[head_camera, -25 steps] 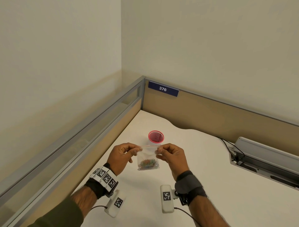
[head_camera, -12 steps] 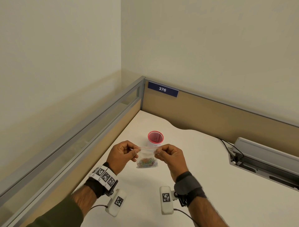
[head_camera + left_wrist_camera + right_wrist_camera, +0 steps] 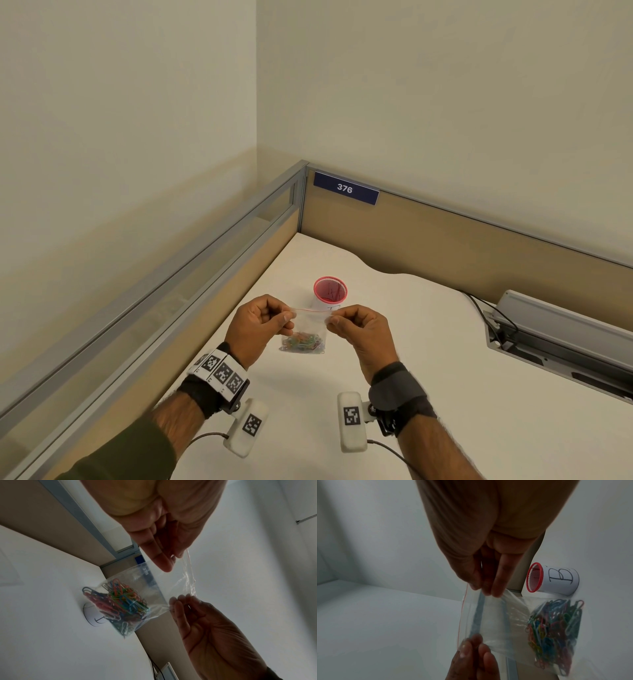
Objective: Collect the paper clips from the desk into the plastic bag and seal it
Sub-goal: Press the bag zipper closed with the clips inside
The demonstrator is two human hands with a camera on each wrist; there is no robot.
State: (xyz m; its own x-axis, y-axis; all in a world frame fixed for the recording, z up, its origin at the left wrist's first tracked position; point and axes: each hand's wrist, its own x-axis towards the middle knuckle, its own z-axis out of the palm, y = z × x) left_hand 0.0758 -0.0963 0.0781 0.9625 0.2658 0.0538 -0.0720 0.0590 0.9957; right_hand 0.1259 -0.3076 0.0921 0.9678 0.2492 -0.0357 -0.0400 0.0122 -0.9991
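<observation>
I hold the plastic bag point(image 3: 305, 325) above the desk point(image 3: 428, 359), its sealing strip running straight from my left hand point(image 3: 255, 325) to my right hand point(image 3: 359, 329), the paper clips point(image 3: 303, 342) hanging heaped below both. Each hand pinches one top corner between thumb and fingertips. Whether the strip is already pressed closed, I cannot tell.

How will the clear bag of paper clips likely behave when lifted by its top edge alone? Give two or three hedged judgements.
Probably floppy: the bag creases between the left hand and the right hand. Likely bottom-heavy: the clips bunch at its low end, so it may swing. Its film looks smooth, so possibly slippery.
</observation>
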